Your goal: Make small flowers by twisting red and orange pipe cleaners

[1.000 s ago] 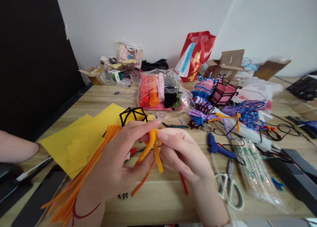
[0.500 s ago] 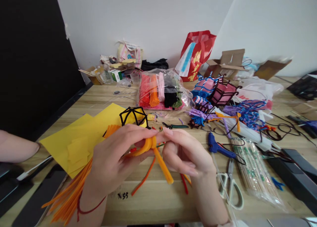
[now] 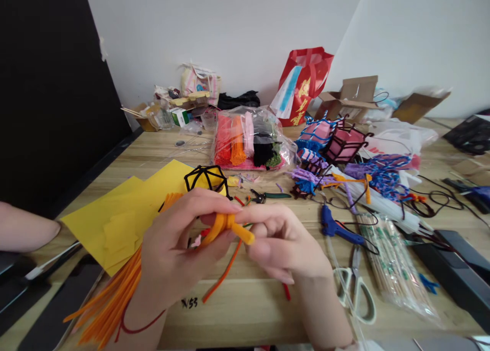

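Note:
My left hand (image 3: 181,238) pinches a bent orange pipe cleaner (image 3: 220,229) between thumb and fingers, its strands looped and wrapped at the top. The short free end sticks out toward my right hand (image 3: 287,238), whose index finger touches the wrap while the thumb lies by the tip. Behind my left hand stands a black frame (image 3: 206,177) with yellow inside. A bundle of orange pipe cleaners (image 3: 111,300) lies beside my left wrist, partly hidden by it. Loose red and green pipe cleaner pieces lie beneath my hands.
Yellow sheets (image 3: 126,213) lie at left, near another person's arm (image 3: 26,227). A bag of coloured pipe cleaners (image 3: 252,139) is behind. At right are a blue glue gun (image 3: 339,228), scissors (image 3: 358,289), bagged sticks (image 3: 398,264) and pink lanterns (image 3: 344,142). Green-handled pliers (image 3: 275,195) lie mid-table.
The pipe cleaner's free end has swung up from hanging downward and now points right. My right thumb has moved in beside it; my left hand keeps its hold.

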Demonstrator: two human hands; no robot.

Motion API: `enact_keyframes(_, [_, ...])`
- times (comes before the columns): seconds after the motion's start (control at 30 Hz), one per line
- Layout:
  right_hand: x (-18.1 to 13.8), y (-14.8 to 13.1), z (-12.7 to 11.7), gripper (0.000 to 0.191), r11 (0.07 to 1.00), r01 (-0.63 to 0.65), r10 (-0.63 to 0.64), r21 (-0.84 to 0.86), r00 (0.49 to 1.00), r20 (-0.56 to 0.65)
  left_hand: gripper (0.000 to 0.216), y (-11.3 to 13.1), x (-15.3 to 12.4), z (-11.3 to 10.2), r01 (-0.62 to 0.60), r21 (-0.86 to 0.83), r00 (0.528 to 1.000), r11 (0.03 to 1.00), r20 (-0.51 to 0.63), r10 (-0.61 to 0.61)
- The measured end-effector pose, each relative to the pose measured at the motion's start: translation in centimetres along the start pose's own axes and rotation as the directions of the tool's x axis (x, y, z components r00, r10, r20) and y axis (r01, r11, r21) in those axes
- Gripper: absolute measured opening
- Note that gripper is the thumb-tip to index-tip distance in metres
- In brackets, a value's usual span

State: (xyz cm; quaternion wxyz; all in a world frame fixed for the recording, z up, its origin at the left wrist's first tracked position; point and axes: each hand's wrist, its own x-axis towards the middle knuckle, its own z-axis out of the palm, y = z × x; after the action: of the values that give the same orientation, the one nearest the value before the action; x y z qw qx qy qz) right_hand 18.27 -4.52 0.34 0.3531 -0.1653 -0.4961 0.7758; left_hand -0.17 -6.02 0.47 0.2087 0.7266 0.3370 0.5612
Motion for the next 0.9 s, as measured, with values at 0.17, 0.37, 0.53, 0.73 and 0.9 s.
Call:
enact_keyframes(0.17, [0.2, -0.2, 0.3, 0.036, 1.000, 0.014, -0.016, -0.024, 0.997, -0.077, 0.034, -0.2, 0.2, 0.0, -0.026, -0.008, 0.999, 1.000, 0.043, 0.026])
enact_keyframes(0.37, [0.6, -0.2, 0.5, 0.053, 0.995, 0.083, -0.090, -0.056, 0.985, -0.148, 0.055, -0.4, 0.0, -0.3, -0.050, 0.111, 0.997, 0.993, 0.058, 0.044])
enact_keyframes(0.53, [0.8, 0.3, 0.5, 0.059, 0.994, 0.100, -0.109, -0.053, 0.975, -0.193, 0.054, -0.6, -0.2, -0.4, -0.075, 0.162, 0.996, 0.984, 0.064, 0.065])
enact_keyframes(0.73, [1.0, 0.2, 0.3, 0.055, 0.993, 0.106, -0.116, -0.059, 0.975, -0.191, 0.061, -0.9, -0.5, -0.6, -0.095, 0.204, 0.992, 0.974, 0.100, 0.076])
enact_keyframes(0.9, [1.1, -0.1, 0.3, 0.053, 0.996, 0.088, -0.090, -0.018, 0.975, -0.201, 0.058, -0.7, -0.3, -0.5, -0.110, 0.266, 0.991, 0.958, 0.106, 0.085])
